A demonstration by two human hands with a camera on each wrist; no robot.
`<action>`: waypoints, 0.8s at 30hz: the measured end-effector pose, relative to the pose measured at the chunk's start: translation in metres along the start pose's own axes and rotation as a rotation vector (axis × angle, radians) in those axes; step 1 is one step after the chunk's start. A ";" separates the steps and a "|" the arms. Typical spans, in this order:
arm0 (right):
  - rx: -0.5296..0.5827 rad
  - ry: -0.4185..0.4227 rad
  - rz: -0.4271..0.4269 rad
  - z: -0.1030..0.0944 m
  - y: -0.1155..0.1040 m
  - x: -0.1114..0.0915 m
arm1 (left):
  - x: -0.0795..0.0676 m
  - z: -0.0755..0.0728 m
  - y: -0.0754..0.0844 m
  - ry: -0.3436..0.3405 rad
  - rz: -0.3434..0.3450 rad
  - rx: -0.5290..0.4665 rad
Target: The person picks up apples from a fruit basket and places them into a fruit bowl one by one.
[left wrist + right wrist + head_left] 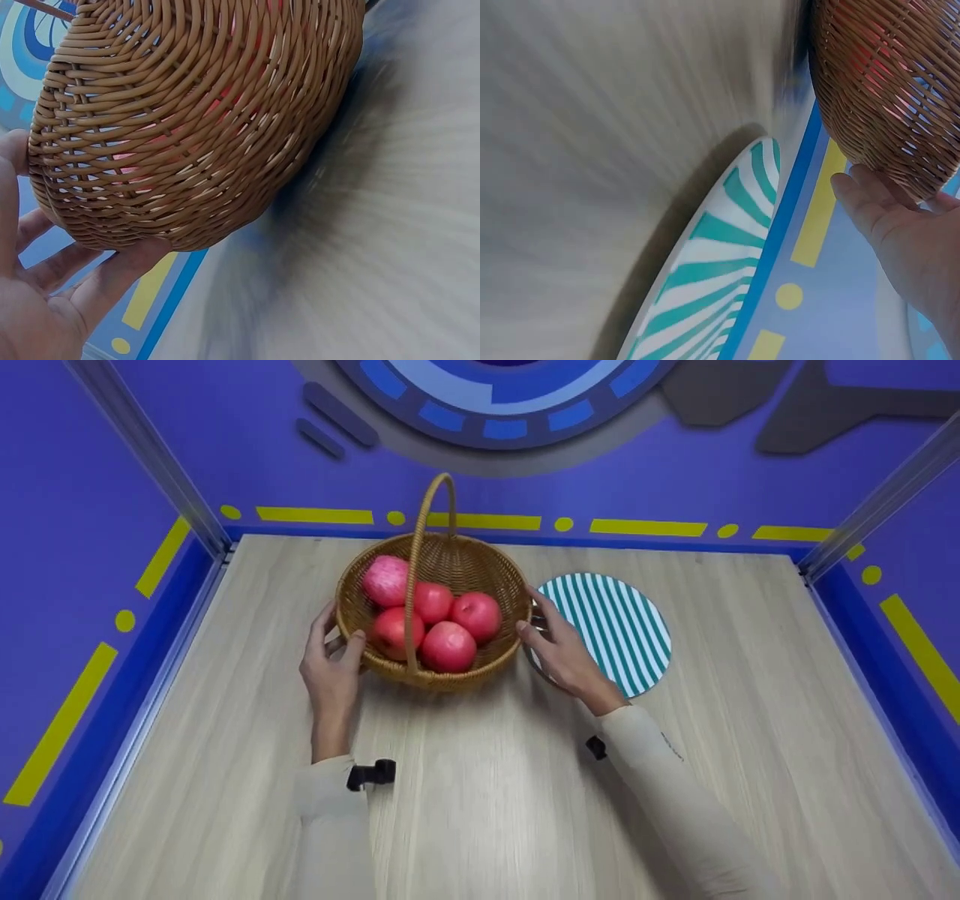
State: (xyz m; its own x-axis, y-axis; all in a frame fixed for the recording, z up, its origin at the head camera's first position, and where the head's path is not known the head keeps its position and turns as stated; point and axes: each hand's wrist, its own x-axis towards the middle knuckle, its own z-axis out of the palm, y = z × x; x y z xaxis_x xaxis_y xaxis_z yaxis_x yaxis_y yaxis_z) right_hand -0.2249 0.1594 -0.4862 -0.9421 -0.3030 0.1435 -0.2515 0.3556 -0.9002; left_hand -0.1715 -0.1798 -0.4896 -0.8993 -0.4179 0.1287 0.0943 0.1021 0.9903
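A brown wicker basket (442, 681) with a tall arched handle (421, 521) is held between both hands. Inside it lie several round red fruits (448, 646) that look like apples; one at the back left is a streaky pink (387, 580). My left hand (330, 671) grips the basket's left side, thumb at the rim, fingers spread against the weave (172, 150). On the opposite side my right hand (562, 652) holds the basket, its thumb by the rim and its fingers along the wicker wall (889, 97). The basket's underside shows in both wrist views, above its dark shadow.
A round green-and-white striped disc (611, 630) lies on the wooden table (480, 780) right of the basket, partly under the right wrist. Blue panels with yellow markings (649, 528) stand behind and at both sides, with metal posts (150, 450) at the corners.
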 end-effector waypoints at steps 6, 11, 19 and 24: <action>-0.028 -0.002 0.034 -0.006 -0.001 -0.002 | 0.000 0.006 -0.005 0.009 0.026 0.015; -0.040 -0.005 0.033 -0.010 0.000 -0.001 | -0.001 0.009 -0.006 0.013 0.036 0.027; -0.089 -0.014 0.040 -0.013 -0.002 0.002 | 0.001 0.009 -0.007 0.007 0.073 -0.018; -0.106 -0.020 0.034 -0.016 -0.003 0.003 | 0.001 0.007 -0.008 -0.009 0.058 -0.030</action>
State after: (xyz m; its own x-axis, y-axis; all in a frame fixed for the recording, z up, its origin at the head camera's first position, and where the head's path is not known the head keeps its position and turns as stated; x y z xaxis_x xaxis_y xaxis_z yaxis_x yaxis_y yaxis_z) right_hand -0.2303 0.1714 -0.4765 -0.9462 -0.3063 0.1043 -0.2424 0.4575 -0.8555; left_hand -0.1761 -0.1746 -0.4974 -0.8960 -0.4036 0.1853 0.1588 0.0983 0.9824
